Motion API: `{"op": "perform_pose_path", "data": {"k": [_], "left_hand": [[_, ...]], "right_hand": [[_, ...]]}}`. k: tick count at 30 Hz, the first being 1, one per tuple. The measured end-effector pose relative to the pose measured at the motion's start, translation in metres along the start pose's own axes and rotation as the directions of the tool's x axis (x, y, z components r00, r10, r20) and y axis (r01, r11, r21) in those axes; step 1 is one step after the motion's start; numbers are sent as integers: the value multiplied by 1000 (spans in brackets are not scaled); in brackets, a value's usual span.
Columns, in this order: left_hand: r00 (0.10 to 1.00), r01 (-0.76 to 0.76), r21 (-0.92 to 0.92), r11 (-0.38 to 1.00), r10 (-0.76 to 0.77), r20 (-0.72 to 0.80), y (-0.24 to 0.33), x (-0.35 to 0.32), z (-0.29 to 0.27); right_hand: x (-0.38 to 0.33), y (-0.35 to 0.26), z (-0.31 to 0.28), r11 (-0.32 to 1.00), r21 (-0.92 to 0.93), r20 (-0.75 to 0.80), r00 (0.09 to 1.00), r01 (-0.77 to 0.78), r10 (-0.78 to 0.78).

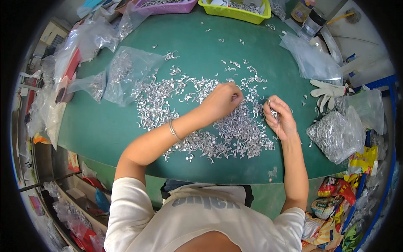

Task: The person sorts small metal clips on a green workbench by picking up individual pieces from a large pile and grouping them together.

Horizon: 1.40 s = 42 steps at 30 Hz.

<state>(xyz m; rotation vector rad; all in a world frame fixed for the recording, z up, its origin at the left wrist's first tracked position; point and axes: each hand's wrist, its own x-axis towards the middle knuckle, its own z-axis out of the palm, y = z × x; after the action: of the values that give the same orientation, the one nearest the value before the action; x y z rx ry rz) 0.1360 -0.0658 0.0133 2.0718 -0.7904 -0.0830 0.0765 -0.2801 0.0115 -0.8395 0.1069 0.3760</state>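
Many small silvery curved metal pieces lie in a loose heap across the middle of the green table. Over the heap's upper part is my left hand, fingers bent and pressed together; whatever they pinch is too small or hidden to make out. A metal bracelet circles that wrist. My right hand is held just right of the heap, palm turned up and fingers curled around a few of the metal pieces, which glint between thumb and fingers.
Clear plastic bags of metal pieces lie left and right of the heap. A purple basket and a lime-green basket stand at the far edge. A white glove, flat bags and a dark-lidded jar are at right.
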Motion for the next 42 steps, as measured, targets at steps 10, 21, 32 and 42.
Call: {"op": "perform_pose_path", "data": {"k": [10, 21, 32, 42], "left_hand": [[832, 553, -549, 626, -450, 325, 13, -5, -33], [955, 297, -318, 900, -273, 119, 40, -17, -17], [841, 540, -535, 650, -443, 310, 21, -29, -22], [743, 202, -855, 478, -643, -184, -39, 118, -160]], "right_hand": [[-5, 2, 19, 964, -267, -35, 999, -13, 3], [-10, 29, 48, 870, -492, -171, 982, -19, -75], [-21, 18, 55, 359, -927, 28, 978, 103, -206], [-19, 17, 49, 308, -947, 42, 986, 91, -163]]}}
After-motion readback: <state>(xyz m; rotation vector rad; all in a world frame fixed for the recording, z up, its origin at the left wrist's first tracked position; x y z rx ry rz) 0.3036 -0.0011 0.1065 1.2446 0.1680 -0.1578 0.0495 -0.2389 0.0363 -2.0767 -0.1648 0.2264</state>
